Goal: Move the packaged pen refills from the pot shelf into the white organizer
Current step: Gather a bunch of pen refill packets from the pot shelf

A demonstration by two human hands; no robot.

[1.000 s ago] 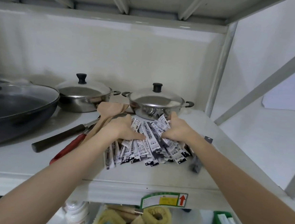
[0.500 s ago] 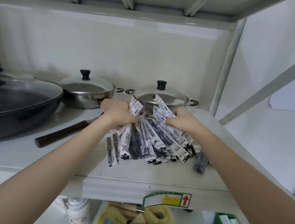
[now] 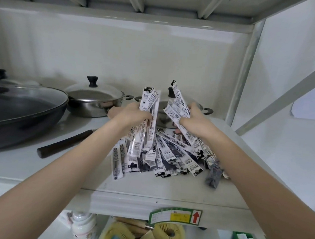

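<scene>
Your left hand [image 3: 132,115] and right hand [image 3: 194,120] each squeeze a loose bunch of pen refills [image 3: 169,154] near the shelf [image 3: 147,186] front edge, so slippery packs may slide out and fall.

Pale metal shelving [image 3: 165,201], glossy back panel [image 3: 120,56], white wall [image 3: 300,45] at right

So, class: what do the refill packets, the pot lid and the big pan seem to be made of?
Refill packets: probably thin glossy plastic film, printed, bending where both hands grip them. Pot lid: polished metal, likely stainless steel, mirror-like, with a black knob. Big pan: dark matt metal, perhaps coated, under a see-through lid.
</scene>
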